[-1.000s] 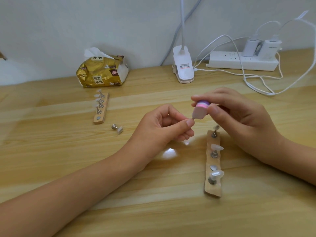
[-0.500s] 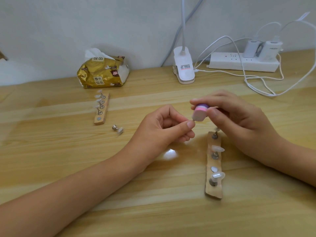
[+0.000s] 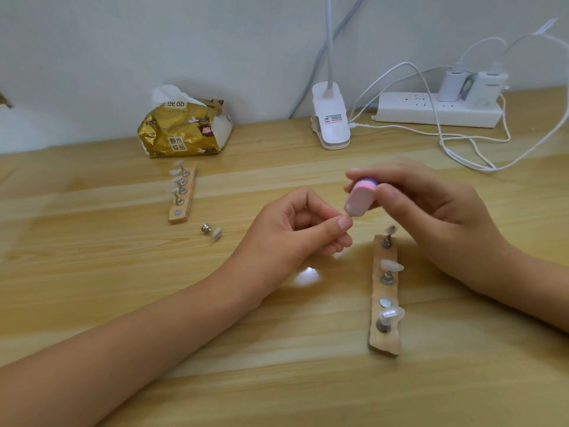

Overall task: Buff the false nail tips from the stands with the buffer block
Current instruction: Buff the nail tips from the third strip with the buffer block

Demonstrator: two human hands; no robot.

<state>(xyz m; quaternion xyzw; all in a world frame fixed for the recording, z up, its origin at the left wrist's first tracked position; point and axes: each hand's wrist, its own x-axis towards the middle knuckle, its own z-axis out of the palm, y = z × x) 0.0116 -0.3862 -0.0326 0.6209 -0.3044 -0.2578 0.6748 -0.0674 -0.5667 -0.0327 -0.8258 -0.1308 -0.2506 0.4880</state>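
Buffing of a single tip. The buffer block, pink-faced with a purple layer at its top, was held on a slant above the counter. Its lower end met a false nail tip, of which only a pale sliver showed against the block's face. The right hand held the block's upper half, its fingers clamped on opposite sides. The left hand, just left of and below the block, had thumb and forefinger pinched together on the tip. Whether a peg remained attached to that tip could not be told.

The near stand, a wooden strip, lay below and slightly right of the block. It carried pegs with tips and one bare metal disc. The far stand, with its own row of tips, lay well to the block's left, and a loose peg lay on its side between the two. Well behind the block stood a tissue pack, a clip lamp and a power strip.

Technique, as judged here: the block's flat face should meet the tip's curved surface squarely. Strokes should be short and light. The pinch should sit low on the tip, so that the surface stays exposed and the small tip does not flick away.
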